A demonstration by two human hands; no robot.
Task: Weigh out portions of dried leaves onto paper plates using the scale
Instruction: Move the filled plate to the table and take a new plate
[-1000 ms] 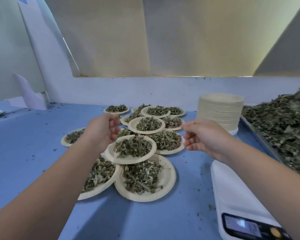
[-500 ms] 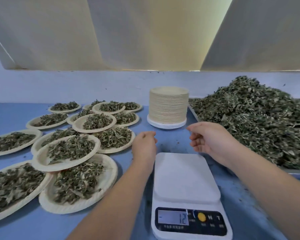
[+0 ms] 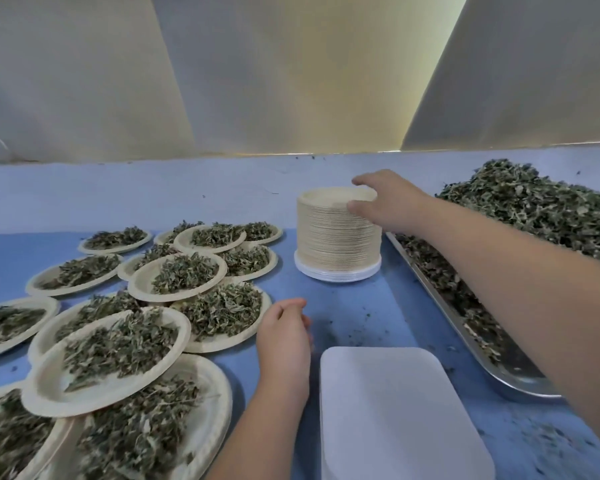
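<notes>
My right hand [image 3: 385, 200] reaches over the tall stack of empty paper plates [image 3: 338, 242] at the back of the blue table. Its thumb lies on the near rim of the top plate and its fingers curl over the far right rim. My left hand [image 3: 284, 341] hovers just left of the white scale [image 3: 399, 410], fingers loosely curled and holding nothing. The scale's platform is bare, and its display is out of view. A big heap of dried leaves [image 3: 534, 209] lies on a metal tray [image 3: 513, 377] at the right.
Several paper plates filled with dried leaves [image 3: 184, 271] crowd the left half of the table, some overlapping. Leaf crumbs dot the blue table [image 3: 354, 317] between the scale and the stack. A pale wall rises behind.
My right hand moved forward from above the scale to the top of the plate stack. My left hand stayed beside the scale. The view tilted up slightly, cutting off the scale's display.
</notes>
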